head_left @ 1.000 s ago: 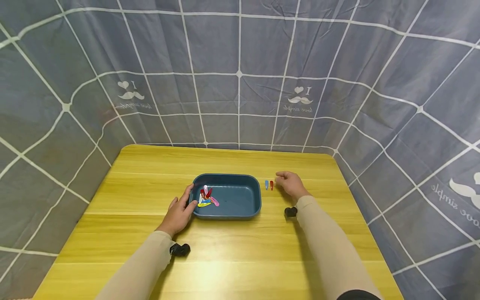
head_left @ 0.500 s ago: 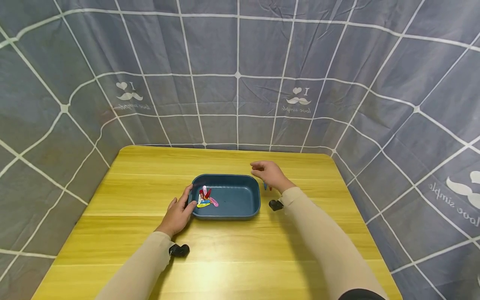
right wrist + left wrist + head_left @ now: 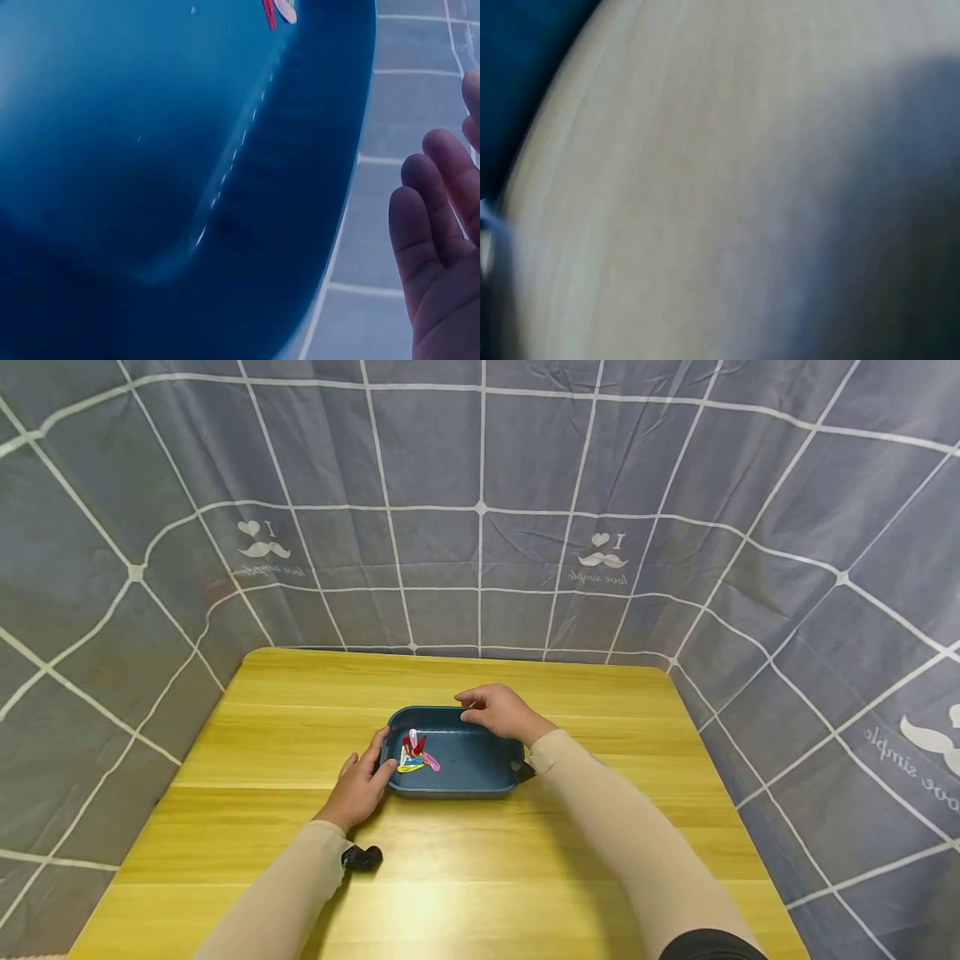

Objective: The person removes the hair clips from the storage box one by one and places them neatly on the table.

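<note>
A dark blue rectangular tray (image 3: 453, 793) sits mid-table, with several colourful snap hair clips (image 3: 409, 767) lying in its left end. My left hand (image 3: 355, 793) rests at the tray's left end, its thumb and fingers spread along the rim. Over the back rim, right of centre, hovers my right hand (image 3: 501, 712). The right wrist view shows its fingers (image 3: 409, 225) nearly straight beside the tray wall (image 3: 322, 150); I cannot tell whether thumb and index pinch anything. Ends of a red clip (image 3: 268, 13) and a pale pink clip (image 3: 286, 10) show at that view's top.
The yellow wood-grain table (image 3: 450, 877) extends around the tray. A grey curtain with white grid lines (image 3: 435, 552) hangs behind and along the sides. Black wrist mounts (image 3: 362, 858) sit on both sleeves. The left wrist view is mostly blurred tabletop (image 3: 667, 187).
My right hand has swept left from beside a blue and a red clip on the table to over the tray. Those two clips are now hidden behind the right arm. The left hand stays put.
</note>
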### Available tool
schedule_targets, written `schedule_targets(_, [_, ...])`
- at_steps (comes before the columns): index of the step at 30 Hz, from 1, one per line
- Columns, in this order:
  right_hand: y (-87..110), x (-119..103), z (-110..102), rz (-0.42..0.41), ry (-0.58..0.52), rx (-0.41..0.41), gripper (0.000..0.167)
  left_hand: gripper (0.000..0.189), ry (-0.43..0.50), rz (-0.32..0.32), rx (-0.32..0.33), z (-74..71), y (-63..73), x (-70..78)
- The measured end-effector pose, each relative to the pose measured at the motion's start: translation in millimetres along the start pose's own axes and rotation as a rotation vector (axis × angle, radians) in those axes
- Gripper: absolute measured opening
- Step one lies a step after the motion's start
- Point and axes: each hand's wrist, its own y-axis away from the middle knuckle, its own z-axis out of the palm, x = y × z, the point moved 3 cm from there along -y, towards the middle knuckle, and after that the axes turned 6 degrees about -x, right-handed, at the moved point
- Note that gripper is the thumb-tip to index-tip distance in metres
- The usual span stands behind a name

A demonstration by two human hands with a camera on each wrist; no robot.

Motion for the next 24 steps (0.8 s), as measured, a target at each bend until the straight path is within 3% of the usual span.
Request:
schedule_targets(11, [-22.6, -18.3, 28.2, -0.077, 0.069, -0.14, 0.044, 0.064, 0.004, 0.001, 0.009, 1.2, -0.9, -1.7])
schedule_targets(24, [-40.5, -32.8, 55.9, -0.088, 0.201, -0.241, 0.041, 0.064, 0.001, 0.007, -0.002, 0.4, 0.4, 0.7])
